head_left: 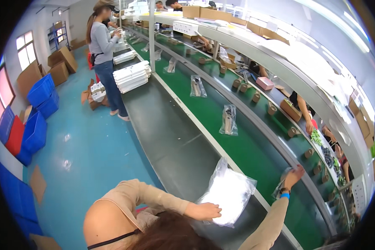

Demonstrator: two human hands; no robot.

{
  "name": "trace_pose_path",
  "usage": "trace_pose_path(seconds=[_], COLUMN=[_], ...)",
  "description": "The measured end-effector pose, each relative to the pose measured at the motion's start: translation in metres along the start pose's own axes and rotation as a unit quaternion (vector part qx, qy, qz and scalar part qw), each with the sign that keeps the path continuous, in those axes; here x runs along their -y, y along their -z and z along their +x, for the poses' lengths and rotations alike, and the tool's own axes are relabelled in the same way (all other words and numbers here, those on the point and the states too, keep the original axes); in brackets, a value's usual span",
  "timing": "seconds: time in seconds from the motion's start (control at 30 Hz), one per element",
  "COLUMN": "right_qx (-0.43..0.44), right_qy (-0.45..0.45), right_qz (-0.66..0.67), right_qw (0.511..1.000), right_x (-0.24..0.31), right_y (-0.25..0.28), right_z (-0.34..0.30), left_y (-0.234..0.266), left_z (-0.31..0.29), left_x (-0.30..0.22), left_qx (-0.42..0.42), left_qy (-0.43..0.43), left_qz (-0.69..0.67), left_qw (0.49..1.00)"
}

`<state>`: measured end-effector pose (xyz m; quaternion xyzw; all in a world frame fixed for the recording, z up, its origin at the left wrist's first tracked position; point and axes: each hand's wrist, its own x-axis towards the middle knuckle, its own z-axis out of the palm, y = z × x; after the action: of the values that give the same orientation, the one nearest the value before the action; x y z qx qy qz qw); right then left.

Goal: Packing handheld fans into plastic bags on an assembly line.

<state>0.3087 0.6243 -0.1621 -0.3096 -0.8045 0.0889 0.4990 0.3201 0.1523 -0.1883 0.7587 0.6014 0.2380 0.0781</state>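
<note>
My left hand (207, 211) is closed on the near left edge of a shiny clear plastic bag (231, 193). Glare whitens the bag's middle, so I cannot make out what it holds. The bag lies on the dark side table (166, 118) beside the belt. Over the green conveyor belt (254, 156), my right hand (293, 177) has its fingers curled at a small clear bag (279, 188), which the wrist partly hides. Farther up the belt lie a clear bag with metal-looking parts (228, 121) and another similar bag (198, 86).
White flat pieces are stacked (131, 77) on the side table, near a standing person (104, 46). Small brown cups (272, 109) line the belt's far lane. Across it, a co-worker's hand (309, 126) is by green parts (316, 136). Blue bins (34, 131) stand left.
</note>
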Motion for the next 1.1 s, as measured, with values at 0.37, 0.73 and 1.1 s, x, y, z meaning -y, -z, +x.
trace_pose_path(seconds=[0.37,0.73,1.1], right_qx=[0.074,0.147,0.162], right_qy=[0.003,-0.25,-0.297], right_qz=[0.196,0.198,0.27], right_qw=[0.978,0.936,0.902], right_x=[0.186,0.258,0.245], right_y=[0.171,0.196,0.182], right_z=[-0.176,-0.278,-0.3], left_y=[0.012,0.028,0.024], left_z=[-0.022,0.014,0.003], left_x=[0.015,0.016,0.007], left_qx=[-0.151,-0.177,-0.164], left_qy=[0.191,0.29,0.199], left_qz=[-0.26,-0.489,-0.31], left_qw=[0.934,0.803,0.915])
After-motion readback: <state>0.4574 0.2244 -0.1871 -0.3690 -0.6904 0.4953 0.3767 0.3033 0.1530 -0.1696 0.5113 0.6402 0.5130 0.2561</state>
